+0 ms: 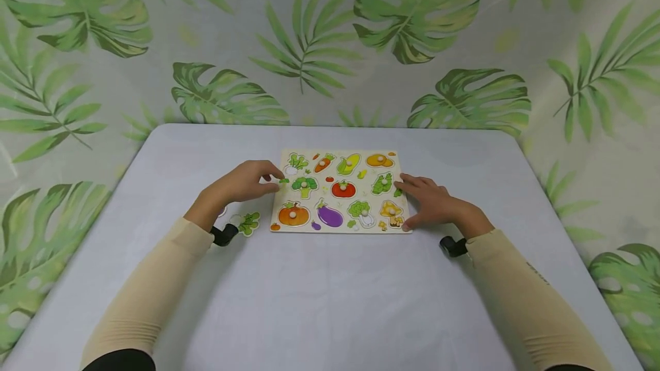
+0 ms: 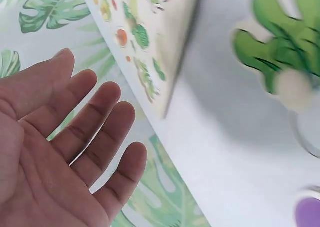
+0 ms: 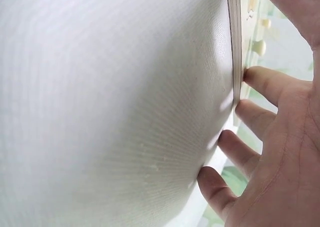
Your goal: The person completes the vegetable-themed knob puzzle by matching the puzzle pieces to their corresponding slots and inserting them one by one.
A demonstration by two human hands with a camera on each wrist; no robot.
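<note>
A wooden vegetable puzzle board lies flat on the table, with knobbed pieces such as a pumpkin, an eggplant and a tomato. Beside its left edge is my left hand. The left wrist view shows that hand's loosely bent fingers with nothing held. At the board's right edge rests my right hand, fingers spread. In the right wrist view its fingertips touch the board's side and the tablecloth.
A loose leafy green piece with a knob lies left of the board, next to my left wrist. Part of a purple piece shows in the left wrist view. White cloth covers the table; a leaf-patterned backdrop hangs behind.
</note>
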